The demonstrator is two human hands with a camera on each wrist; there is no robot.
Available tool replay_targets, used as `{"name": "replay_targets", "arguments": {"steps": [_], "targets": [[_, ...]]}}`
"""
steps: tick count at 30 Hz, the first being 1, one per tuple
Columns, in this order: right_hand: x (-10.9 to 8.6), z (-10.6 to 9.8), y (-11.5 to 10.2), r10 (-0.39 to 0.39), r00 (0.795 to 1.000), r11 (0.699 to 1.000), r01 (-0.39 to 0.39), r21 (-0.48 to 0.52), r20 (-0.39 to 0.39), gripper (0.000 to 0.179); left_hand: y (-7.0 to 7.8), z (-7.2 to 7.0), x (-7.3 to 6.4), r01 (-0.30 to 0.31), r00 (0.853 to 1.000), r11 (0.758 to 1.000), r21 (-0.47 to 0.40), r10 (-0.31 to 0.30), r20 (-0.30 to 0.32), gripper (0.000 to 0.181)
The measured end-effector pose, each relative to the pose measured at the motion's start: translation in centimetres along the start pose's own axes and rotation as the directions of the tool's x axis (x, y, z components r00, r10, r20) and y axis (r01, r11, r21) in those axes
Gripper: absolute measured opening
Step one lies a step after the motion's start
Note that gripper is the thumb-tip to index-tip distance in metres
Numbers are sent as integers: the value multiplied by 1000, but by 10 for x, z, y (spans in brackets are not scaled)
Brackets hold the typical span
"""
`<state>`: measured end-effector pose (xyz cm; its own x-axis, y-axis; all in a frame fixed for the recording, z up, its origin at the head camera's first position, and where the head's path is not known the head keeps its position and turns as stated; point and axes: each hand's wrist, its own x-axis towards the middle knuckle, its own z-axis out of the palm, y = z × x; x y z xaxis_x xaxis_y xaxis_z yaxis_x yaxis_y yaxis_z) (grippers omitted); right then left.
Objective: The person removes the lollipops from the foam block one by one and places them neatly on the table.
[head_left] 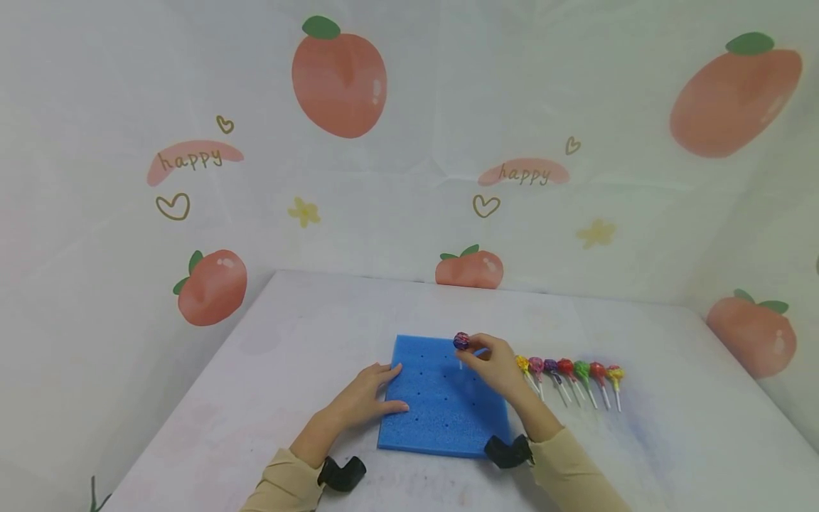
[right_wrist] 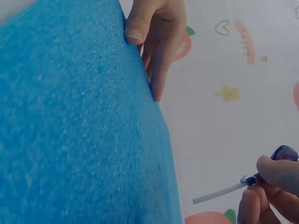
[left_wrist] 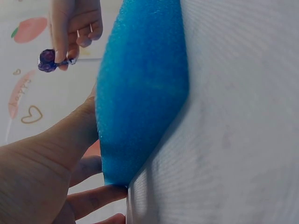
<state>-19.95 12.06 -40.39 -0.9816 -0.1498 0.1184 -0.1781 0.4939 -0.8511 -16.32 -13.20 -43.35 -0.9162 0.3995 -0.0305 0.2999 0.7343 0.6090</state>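
Observation:
A blue foam board [head_left: 431,430] with rows of small holes lies flat on the table. My left hand [head_left: 361,398] touches its left edge, fingers spread, with the thumb on the top face. Above the board's far part, my right hand [head_left: 495,366] pinches a lollipop [head_left: 461,340] in a dark purple and red wrapper between thumb and fingers. The right wrist view shows its white stick [right_wrist: 219,193] free of the foam. In the left wrist view the wrapped head [left_wrist: 47,60] sticks out past the fingertips.
To the right of the board, several lollipops [head_left: 581,369] in yellow, pink, purple, red and green wrappers lie in a row, sticks toward me. Black wrist mounts [head_left: 507,451] sit near the sleeves. A white cloth wall [head_left: 397,213] printed with fruit stands behind the table [head_left: 288,341].

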Motion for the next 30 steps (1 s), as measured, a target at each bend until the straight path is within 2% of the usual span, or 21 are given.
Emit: {"name": "replay_targets", "arguments": {"steps": [17, 30], "targets": [[-12, -20, 7, -1, 1000, 998, 0, -55, -18, 21, 1, -1, -1, 4, 1000, 1000, 0, -4, 1, 74], [-19, -31, 16, 52, 998, 994, -54, -96, -27, 27, 1, 0, -1, 2, 1000, 1000, -2, -2, -2, 73]]}}
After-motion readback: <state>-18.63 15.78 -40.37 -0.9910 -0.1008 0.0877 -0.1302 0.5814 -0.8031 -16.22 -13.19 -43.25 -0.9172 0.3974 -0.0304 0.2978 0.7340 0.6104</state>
